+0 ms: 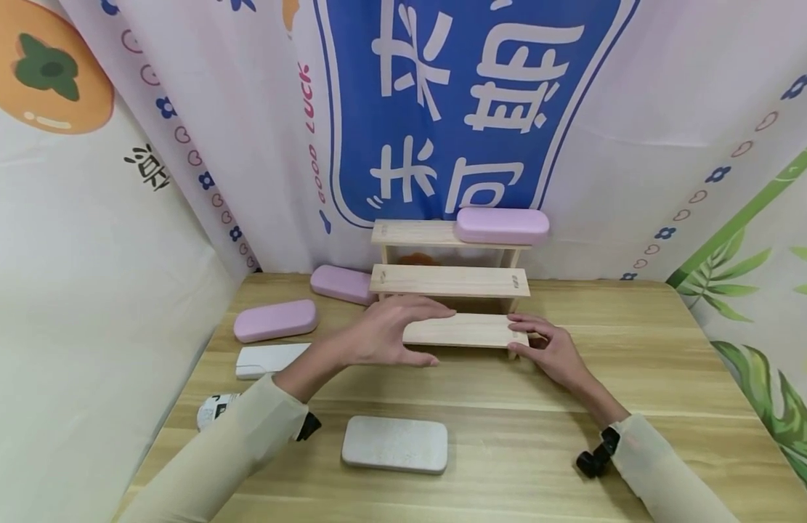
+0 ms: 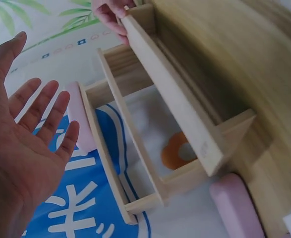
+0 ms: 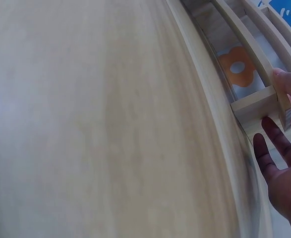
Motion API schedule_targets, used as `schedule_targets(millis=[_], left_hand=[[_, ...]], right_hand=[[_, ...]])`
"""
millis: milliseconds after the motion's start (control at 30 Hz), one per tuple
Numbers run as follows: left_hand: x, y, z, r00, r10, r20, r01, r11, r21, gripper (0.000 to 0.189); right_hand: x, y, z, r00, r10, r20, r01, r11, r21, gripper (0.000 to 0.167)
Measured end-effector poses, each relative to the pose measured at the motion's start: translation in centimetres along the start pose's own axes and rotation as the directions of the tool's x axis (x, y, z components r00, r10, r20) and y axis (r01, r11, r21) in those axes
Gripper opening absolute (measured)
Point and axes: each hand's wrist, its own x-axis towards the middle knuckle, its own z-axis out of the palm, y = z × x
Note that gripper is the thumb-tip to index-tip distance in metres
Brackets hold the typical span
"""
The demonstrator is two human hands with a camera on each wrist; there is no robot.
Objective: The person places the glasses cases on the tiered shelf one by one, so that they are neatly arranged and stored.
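A three-tier wooden step shelf (image 1: pixel 450 280) stands at the back of the table. My right hand (image 1: pixel 550 353) grips the right end of its lowest board, thumb and fingers around the board's edge. In the right wrist view the thumb rests on the board (image 3: pixel 257 54) and other fingers reach toward the side support. My left hand (image 1: pixel 393 330) hovers over the left end of that board, fingers spread and nothing held; the left wrist view shows its bare palm (image 2: pixel 24 148). On the right of the top board lies a lilac glasses case (image 1: pixel 502 226).
Left of the shelf lie two more lilac glasses cases, one (image 1: pixel 342 284) beside it and one (image 1: pixel 275 321) farther left. A white case (image 1: pixel 269 361) and a white printed cylinder (image 1: pixel 215 410) are partly behind my left arm. A grey case (image 1: pixel 394 444) lies in front. Printed curtains enclose the table.
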Motion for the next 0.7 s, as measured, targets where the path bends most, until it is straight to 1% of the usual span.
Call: schedule_targets(millis=[200, 333, 400, 533, 633, 700], left_hand=[[-2.1, -0.2, 0.9, 1.0, -0.008, -0.001, 0.008, 0.999, -0.034, 0.072], [-3.2, -0.4, 1.4, 1.0, -0.002, -0.006, 0.002, 1.0, -0.017, 0.071], [-3.7, -0.6, 1.8, 1.0, -0.008, 0.001, 0.008, 1.0, -0.003, 0.071], [-4.7, -0.6, 2.7, 0.998, -0.049, 0.042, 0.049, 0.999, 0.005, 0.073], [-5.5, -0.4, 3.3, 0.992, -0.093, 0.085, 0.093, 0.996, 0.002, 0.075], [-6.0, -0.4, 3.7, 0.988, -0.11, 0.108, 0.109, 0.994, 0.009, 0.076]], right_hand=[[-0.2, 0.2, 0.1, 1.0, 0.001, -0.004, -0.001, 1.0, 0.025, 0.035], [-0.3, 0.3, 0.0, 1.0, 0.005, -0.004, -0.005, 0.999, 0.042, 0.036], [-0.2, -0.1, 0.0, 1.0, 0.013, 0.001, -0.013, 0.999, 0.041, 0.036], [-0.1, -0.2, 0.1, 1.0, 0.018, 0.0, -0.018, 1.0, 0.025, 0.036], [-0.1, 0.1, 0.0, 1.0, 0.017, -0.002, -0.017, 1.0, 0.022, 0.036], [-0.1, 0.2, 0.0, 1.0, 0.02, -0.002, -0.02, 0.999, 0.027, 0.036]])
